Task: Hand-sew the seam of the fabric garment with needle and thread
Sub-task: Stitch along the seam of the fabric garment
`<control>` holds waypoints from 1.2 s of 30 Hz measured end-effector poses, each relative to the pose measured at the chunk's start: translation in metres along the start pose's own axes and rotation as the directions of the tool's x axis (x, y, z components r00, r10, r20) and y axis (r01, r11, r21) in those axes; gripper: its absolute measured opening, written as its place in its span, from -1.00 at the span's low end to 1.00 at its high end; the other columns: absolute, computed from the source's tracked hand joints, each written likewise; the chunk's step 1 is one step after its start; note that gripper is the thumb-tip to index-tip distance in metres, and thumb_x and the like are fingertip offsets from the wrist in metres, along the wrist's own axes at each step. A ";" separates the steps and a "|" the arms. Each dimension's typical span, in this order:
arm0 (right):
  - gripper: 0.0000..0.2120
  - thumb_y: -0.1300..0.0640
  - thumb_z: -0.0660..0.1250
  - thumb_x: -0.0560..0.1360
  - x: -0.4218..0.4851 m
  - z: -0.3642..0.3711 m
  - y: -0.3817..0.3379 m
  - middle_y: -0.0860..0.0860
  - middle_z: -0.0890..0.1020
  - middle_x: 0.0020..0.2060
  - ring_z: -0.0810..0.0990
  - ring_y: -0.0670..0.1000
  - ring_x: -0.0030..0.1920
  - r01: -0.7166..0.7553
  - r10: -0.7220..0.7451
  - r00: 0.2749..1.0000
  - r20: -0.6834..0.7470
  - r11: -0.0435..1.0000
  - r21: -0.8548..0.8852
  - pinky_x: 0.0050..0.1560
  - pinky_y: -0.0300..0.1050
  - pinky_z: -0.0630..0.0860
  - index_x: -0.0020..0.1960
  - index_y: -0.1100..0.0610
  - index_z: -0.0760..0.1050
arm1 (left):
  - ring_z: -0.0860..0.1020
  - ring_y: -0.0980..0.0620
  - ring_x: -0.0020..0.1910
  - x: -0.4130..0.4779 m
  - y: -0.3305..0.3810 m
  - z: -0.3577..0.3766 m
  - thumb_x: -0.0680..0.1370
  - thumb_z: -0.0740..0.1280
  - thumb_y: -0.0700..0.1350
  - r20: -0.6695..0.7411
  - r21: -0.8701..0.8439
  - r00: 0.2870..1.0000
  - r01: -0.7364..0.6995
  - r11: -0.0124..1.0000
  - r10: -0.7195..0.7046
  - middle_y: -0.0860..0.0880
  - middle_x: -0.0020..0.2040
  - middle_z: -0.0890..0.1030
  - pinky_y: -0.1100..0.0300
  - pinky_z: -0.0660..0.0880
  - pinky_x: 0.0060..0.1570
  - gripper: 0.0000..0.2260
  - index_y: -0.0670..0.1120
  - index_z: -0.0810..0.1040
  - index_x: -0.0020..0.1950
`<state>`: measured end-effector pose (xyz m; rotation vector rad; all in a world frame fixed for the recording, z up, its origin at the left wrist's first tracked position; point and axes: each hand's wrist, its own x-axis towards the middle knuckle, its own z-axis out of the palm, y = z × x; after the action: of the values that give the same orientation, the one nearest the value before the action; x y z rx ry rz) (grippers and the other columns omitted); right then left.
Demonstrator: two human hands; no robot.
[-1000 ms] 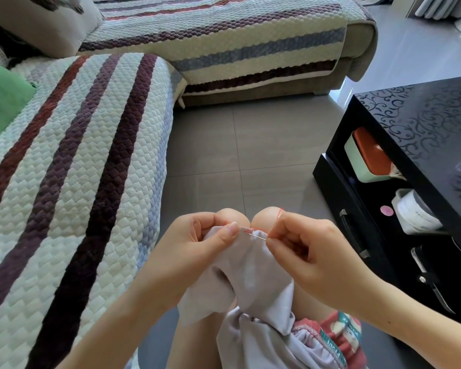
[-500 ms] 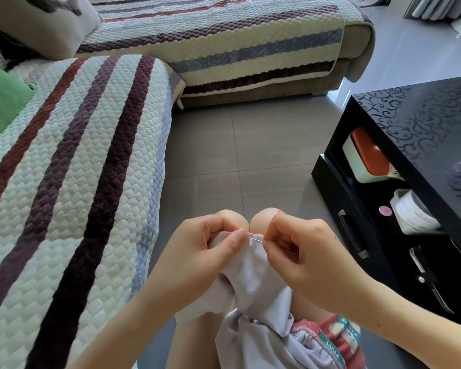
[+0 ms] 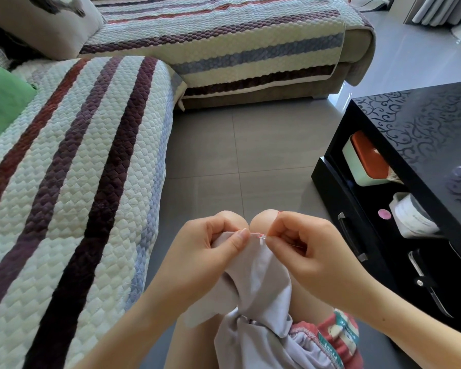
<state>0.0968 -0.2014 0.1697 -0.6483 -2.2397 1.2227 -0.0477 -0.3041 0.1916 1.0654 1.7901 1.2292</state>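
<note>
The pale garment (image 3: 258,283) is draped over the lap below the knees (image 3: 264,221), with its upper edge gathered just in front of them. That edge is pinched between thumb and fingers of the left hand (image 3: 210,251). The needle (image 3: 262,237) is gripped by the curled fingertips of the right hand (image 3: 304,251), touching the edge, where a trace of red thread (image 3: 257,234) is seen.

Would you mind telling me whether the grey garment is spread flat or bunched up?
Bunched: the grey garment hangs gathered from the left hand, creased and twisted lower down.
</note>
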 end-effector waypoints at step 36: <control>-0.93 0.25 0.35 0.38 0.007 -0.016 0.007 -0.06 0.53 -0.41 0.40 -0.15 -0.39 -0.284 0.139 0.950 0.280 0.758 0.587 -0.38 -0.33 0.30 -0.24 0.15 0.59 | 0.57 0.11 -0.31 0.008 0.000 -0.004 0.41 0.38 -0.09 0.314 -0.461 0.925 0.346 0.817 -0.214 -0.06 -0.25 0.60 0.32 0.48 -0.32 -0.85 -0.17 0.65 -0.20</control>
<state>0.1023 -0.1842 0.1728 -0.5193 -1.7597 2.1133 -0.0546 -0.2988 0.1919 0.5866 1.2662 1.2239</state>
